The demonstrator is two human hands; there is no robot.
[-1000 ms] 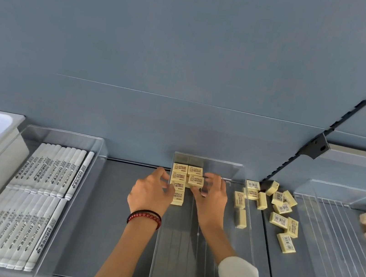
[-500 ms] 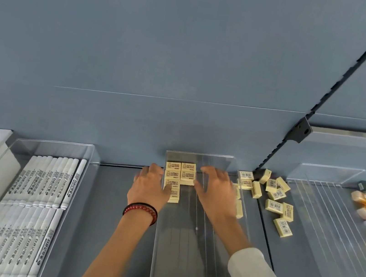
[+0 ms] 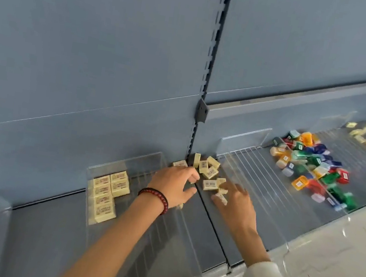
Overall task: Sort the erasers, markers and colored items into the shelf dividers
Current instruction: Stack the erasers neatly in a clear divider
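Both my hands have left the neat block of erasers [image 3: 107, 191] in the clear divider [image 3: 125, 164] and crossed to the loose erasers [image 3: 205, 169] heaped on the shelf [image 3: 200, 225] at its two o'clock. My left hand [image 3: 173, 186] curls over the heap's near edge, though I cannot tell whether it holds one. My right hand [image 3: 235, 203] lies spread wide, fingertips on a few. One placing round looks done and another pickup begun, with the coloured items [image 3: 312, 166] at three o'clock unsorted.
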